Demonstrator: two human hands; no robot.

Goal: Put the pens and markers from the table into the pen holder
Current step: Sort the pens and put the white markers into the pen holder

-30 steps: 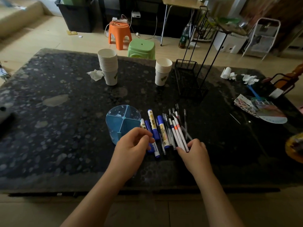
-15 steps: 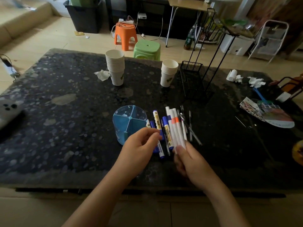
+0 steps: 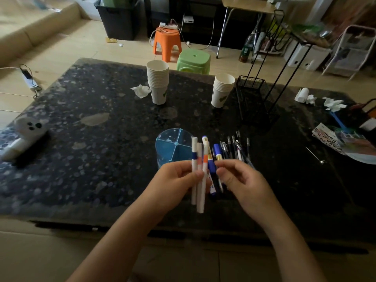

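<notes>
A round blue pen holder point(image 3: 173, 146) with divided compartments stands on the dark speckled table point(image 3: 91, 139). My left hand point(image 3: 175, 184) grips a few white markers point(image 3: 198, 171) with blue and orange bands, held upright just in front of the holder. My right hand point(image 3: 240, 180) hovers beside them, fingers curled and apart, with nothing clearly in it. To the right of the holder, a row of blue markers and dark pens point(image 3: 230, 149) lies on the table, partly hidden behind my hands.
Two stacks of paper cups point(image 3: 157, 84) point(image 3: 221, 90) stand at the back. A black wire rack point(image 3: 254, 100) sits right of them. Crumpled tissues point(image 3: 140, 90), a fan and papers point(image 3: 345, 143) at the right, and a white device point(image 3: 26, 131) at the left edge.
The right hand lifted the white markers off the table and the left hand took hold of them. The markers now stand upright near the holder. The camera view shifted slightly.
</notes>
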